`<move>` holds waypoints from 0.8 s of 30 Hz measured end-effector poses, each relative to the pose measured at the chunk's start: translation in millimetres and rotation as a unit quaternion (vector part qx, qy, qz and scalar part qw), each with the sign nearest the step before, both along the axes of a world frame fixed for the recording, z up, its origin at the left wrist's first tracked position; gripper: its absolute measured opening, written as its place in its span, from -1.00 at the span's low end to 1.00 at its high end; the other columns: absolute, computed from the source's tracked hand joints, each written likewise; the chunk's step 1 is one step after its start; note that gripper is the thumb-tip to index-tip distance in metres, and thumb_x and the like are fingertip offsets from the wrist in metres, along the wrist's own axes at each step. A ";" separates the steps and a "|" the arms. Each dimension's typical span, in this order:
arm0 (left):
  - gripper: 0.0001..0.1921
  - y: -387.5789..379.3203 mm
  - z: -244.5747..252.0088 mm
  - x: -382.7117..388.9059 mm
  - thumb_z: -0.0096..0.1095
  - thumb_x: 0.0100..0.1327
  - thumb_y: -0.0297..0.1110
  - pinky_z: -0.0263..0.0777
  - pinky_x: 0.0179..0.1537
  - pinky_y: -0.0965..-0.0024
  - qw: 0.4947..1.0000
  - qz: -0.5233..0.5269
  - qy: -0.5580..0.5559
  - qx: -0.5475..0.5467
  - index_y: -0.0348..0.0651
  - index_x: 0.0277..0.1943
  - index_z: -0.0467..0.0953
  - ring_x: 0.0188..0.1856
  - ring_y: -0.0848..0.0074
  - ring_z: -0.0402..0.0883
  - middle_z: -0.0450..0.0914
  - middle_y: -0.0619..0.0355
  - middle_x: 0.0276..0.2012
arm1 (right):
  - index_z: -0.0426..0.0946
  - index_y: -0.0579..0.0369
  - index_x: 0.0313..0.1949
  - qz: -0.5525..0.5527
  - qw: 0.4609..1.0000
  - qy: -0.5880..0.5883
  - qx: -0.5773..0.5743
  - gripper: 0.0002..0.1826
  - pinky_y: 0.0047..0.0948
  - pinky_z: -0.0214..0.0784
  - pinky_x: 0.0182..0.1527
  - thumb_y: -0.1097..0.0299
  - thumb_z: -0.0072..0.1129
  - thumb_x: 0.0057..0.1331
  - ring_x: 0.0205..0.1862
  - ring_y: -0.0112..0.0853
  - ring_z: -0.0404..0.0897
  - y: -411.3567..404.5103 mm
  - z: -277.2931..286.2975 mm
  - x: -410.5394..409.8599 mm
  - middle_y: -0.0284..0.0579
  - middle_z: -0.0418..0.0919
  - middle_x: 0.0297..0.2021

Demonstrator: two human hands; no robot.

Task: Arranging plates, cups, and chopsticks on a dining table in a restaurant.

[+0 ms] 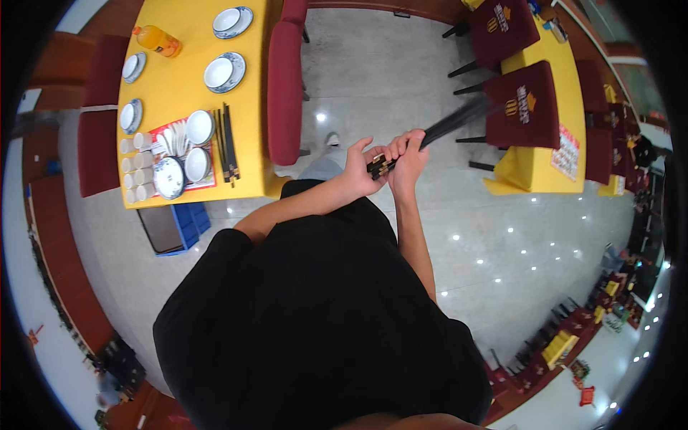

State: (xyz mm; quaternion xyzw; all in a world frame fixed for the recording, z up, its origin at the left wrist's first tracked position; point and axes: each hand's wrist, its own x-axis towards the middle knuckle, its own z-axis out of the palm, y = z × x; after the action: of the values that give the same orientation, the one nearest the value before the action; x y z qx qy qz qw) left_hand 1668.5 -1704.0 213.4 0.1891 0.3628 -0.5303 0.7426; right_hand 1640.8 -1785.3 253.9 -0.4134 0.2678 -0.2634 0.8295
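Observation:
A thick bundle of black chopsticks [449, 127] with gold-banded ends is gripped in my right hand [408, 161]. The bundle slants up to the right, its far end blurred. My left hand [361, 167] is cupped at the banded ends, thumb raised and fingers apart; contact between palm and ends is hard to make out. To the left, more black chopsticks [228, 142] lie on the yellow-covered table [188, 97]. Beside them are stacked white bowls [200, 127], white spoons [173, 137], a stack of blue-patterned plates [170, 177] and several white cups [143, 160].
Bowls on saucers [224, 72] and an orange drink bottle [158, 42] stand farther along the table. A red upholstered bench [285, 91] borders its right side. A blue crate [185, 228] sits below the table's near edge. Covered chairs [521, 107] and another yellow-covered table [537, 172] are on the right.

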 end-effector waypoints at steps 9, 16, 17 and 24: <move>-0.73 -92.8 35.4 118.6 -0.07 0.35 -0.16 0.37 -0.30 0.42 0.971 -0.029 -0.208 -0.116 -0.16 -0.29 0.47 -0.38 0.52 0.51 0.54 0.19 -0.47 | 0.27 0.12 -0.32 0.026 0.986 0.005 -0.162 -0.67 -0.31 0.43 -0.31 0.12 -0.18 0.48 -0.52 -0.39 0.44 -95.9 51.6 117.3 -0.20 0.38 -0.58; -0.80 -96.1 17.6 204.9 0.17 0.22 -0.39 0.41 -0.39 0.40 0.596 -0.116 -0.755 0.249 -0.39 -0.27 0.60 -0.46 0.48 0.56 0.61 0.02 -0.50 | 0.32 0.26 0.00 0.169 0.981 0.100 0.001 -0.63 -0.14 0.51 -0.05 0.16 -0.11 0.46 -0.23 -0.26 0.58 -148.9 1.8 224.8 -0.04 0.50 -0.24; -0.80 -96.9 11.3 217.0 0.17 0.22 -0.39 0.41 -0.39 0.40 0.597 -0.106 -0.747 0.273 -0.39 -0.27 0.60 -0.46 0.48 0.56 0.61 0.02 -0.50 | 0.32 0.26 0.00 0.196 0.976 0.099 0.006 -0.63 -0.14 0.51 -0.05 0.16 -0.11 0.46 -0.23 -0.26 0.58 -151.4 -4.8 241.1 -0.04 0.50 -0.24; -0.76 -109.0 24.4 283.3 0.31 0.13 -0.42 0.44 -0.40 0.46 0.770 -0.057 -0.541 0.333 -0.43 -0.20 0.61 -0.47 0.59 0.57 0.64 0.10 -0.48 | 0.28 0.29 0.09 0.429 0.891 0.137 0.059 -0.56 -0.17 0.42 0.08 0.16 -0.03 0.42 -0.08 -0.22 0.54 -164.0 -11.6 349.4 0.01 0.45 -0.11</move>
State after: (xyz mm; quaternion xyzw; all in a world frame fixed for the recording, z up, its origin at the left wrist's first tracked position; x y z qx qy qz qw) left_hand 1951.8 -1813.0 237.9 0.7005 0.0429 -0.2277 0.6750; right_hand 1990.2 -1949.3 242.4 -0.4700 0.1903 0.1939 0.8398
